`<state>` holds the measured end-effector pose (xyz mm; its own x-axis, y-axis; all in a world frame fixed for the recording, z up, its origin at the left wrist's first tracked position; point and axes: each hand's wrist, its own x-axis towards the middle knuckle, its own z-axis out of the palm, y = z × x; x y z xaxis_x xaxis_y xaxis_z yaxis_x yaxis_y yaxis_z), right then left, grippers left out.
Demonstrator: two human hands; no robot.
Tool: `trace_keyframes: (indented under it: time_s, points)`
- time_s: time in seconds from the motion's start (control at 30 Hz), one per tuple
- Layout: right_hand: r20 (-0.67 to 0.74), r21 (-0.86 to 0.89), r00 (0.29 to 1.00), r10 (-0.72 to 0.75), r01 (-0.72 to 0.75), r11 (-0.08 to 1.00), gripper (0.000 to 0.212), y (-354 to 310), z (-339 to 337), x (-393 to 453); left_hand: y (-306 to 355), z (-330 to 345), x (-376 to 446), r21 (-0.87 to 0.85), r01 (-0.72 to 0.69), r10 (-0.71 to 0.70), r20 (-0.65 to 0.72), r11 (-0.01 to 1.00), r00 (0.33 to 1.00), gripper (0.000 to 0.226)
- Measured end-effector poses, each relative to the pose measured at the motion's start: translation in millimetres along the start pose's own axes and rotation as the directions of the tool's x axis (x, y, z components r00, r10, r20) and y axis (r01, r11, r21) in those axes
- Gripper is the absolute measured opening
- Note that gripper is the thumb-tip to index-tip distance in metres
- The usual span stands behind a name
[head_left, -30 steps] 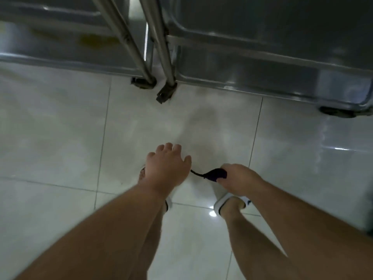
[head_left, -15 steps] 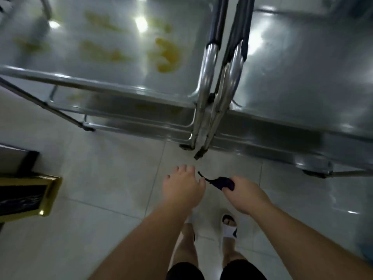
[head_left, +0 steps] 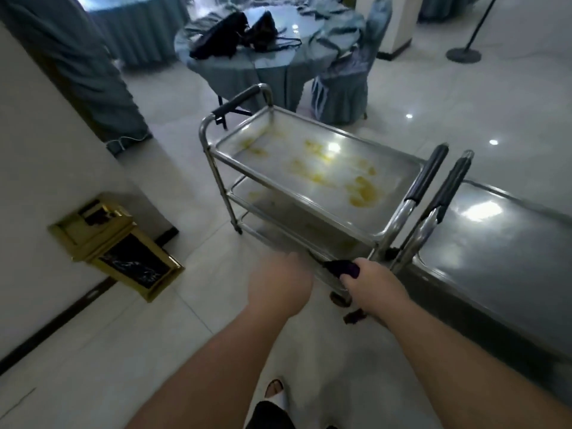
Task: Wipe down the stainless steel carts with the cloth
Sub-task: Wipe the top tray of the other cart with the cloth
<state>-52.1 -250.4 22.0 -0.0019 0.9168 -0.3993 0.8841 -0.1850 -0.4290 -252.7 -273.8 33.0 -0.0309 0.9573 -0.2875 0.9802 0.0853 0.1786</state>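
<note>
Two stainless steel carts stand side by side ahead of me. The left cart [head_left: 278, 181] has a top shelf smeared with yellow stains and lower shelves below. Only the dark top of the right cart [head_left: 495, 249] shows, at the right edge. Their black-gripped handles [head_left: 433, 178] nearly touch. My right hand [head_left: 368, 283] grips a bunched dark purple cloth [head_left: 346, 269] just in front of the left cart's near lower corner. My left hand [head_left: 278, 286] hovers beside it, blurred, fingers loosely extended, holding nothing.
A gold and black waste bin [head_left: 114, 246] stands against the white wall at left. Beyond the carts, a round table [head_left: 272, 63] draped in blue cloth holds dark bags, with a covered chair [head_left: 343, 88] beside it. A stanchion base [head_left: 463, 54] is far right.
The view has swung up from the floor and cart bases to the whole cart tops and room. Both hands stayed in front of me, the right still holding the cloth.
</note>
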Motion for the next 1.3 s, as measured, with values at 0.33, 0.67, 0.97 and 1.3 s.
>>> trace_keyframes:
  time_s: [0.33,0.67,0.97,1.3]
  points:
    - [-0.044,-0.14,0.964,-0.261,0.252,0.957,0.028,-176.0,-8.5,73.7,-129.3,-78.7,54.0,-0.074,0.14,-0.147,-0.096,0.987,0.984,0.062]
    - [-0.075,-0.045,0.982,-0.173,0.17,0.984,0.029,-332.8,18.9,179.7,-282.0,-146.6,179.3,-0.082,0.084,-0.091,-0.084,0.993,0.992,0.061]
    - [-0.093,0.033,0.993,-0.076,0.079,0.996,0.031,-363.2,-3.4,283.9,-296.4,-179.5,311.1,-0.035,-0.002,0.0,-0.054,0.999,0.999,0.059]
    - [-0.025,0.096,0.999,-0.028,0.03,0.995,0.034,-375.6,-58.2,439.9,-259.1,-235.3,466.5,0.003,-0.05,0.05,-0.019,0.999,0.999,0.063]
